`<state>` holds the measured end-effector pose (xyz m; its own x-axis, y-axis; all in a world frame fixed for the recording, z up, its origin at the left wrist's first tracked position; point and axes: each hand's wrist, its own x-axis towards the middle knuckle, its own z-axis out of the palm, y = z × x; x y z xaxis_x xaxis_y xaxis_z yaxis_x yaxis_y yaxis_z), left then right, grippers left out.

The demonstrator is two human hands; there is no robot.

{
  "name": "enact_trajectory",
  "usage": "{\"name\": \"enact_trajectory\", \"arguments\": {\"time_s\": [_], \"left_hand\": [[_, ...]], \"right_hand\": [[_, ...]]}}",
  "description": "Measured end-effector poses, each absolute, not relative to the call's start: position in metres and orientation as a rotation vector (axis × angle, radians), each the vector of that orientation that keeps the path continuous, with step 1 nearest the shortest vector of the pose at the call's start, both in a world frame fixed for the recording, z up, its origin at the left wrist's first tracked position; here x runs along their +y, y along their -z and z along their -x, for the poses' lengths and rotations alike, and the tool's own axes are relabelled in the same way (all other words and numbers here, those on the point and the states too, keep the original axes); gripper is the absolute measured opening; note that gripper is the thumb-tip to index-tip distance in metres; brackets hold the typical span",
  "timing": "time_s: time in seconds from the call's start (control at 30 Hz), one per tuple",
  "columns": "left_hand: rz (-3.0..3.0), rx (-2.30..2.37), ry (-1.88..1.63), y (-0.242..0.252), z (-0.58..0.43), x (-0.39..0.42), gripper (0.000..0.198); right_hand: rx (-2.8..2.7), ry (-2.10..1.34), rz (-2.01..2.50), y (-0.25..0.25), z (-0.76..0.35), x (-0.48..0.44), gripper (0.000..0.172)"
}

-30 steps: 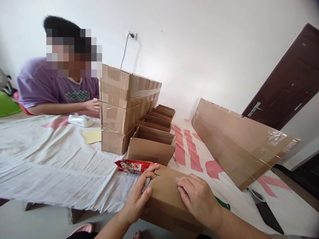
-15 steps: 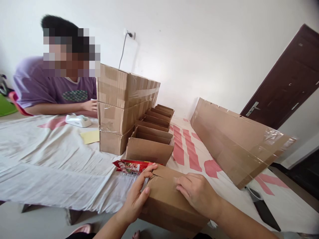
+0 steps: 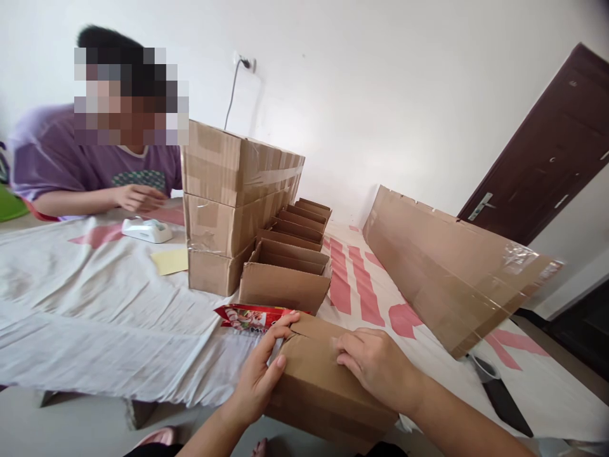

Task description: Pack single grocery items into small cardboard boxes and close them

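A brown cardboard box (image 3: pixel 314 355) lies flat before me at the table's near edge, its top flaps closed along a seam. My left hand (image 3: pixel 266 362) grips the box's left end, thumb on the near side and fingers over the far corner. On the box's top rests my right hand (image 3: pixel 371 362), its fingers curled in a pinch near the seam; what lies between the fingertips, if anything, is hidden. Just behind the box is a shiny red snack packet (image 3: pixel 254 317), partly covered by my left fingers.
Stacked taped cartons (image 3: pixel 214 209) stand behind, beside a row of open-topped boxes (image 3: pixel 285 279). A large cardboard panel (image 3: pixel 442 266) leans at right. A white tape dispenser (image 3: pixel 147 230) and yellow paper (image 3: pixel 170 261) lie left, near a co-worker (image 3: pixel 95 152) in purple. Black-handled scissors (image 3: pixel 502 400) lie right.
The co-worker's hand has moved left, away from the carton stack, and is now above the tape dispenser. My hands and the box stay almost still; the view has shifted slightly.
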<state>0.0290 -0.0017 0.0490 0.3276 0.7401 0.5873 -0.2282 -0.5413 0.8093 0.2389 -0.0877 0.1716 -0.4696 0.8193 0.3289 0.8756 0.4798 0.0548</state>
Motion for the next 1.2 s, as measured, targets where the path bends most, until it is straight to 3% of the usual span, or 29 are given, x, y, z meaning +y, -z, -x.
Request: {"name": "enact_trajectory", "arguments": {"time_s": [0.23, 0.4, 0.7, 0.9, 1.2], "left_hand": [[-1.709, 0.446, -1.375, -0.05, -0.028, -0.002, 0.033], [-1.707, 0.464, -1.364, -0.053, -0.028, -0.004, 0.034], [-1.721, 0.461, -1.352, -0.051, -0.028, -0.003, 0.034], [-1.737, 0.437, -1.364, -0.054, -0.027, -0.004, 0.034], [-1.737, 0.434, -1.358, -0.054, -0.028, -0.003, 0.032]], "right_hand": [[-2.445, 0.361, 1.446, -0.169, -0.239, -0.091, 0.016], [-2.475, 0.223, 1.471, -0.179, -0.238, -0.092, 0.01], [-2.476, 0.432, 1.417, -0.167, -0.238, -0.09, 0.021], [-2.469, 0.207, 1.364, -0.18, -0.239, -0.098, 0.019], [-2.666, 0.519, 1.356, -0.18, -0.217, -0.097, 0.023]]}}
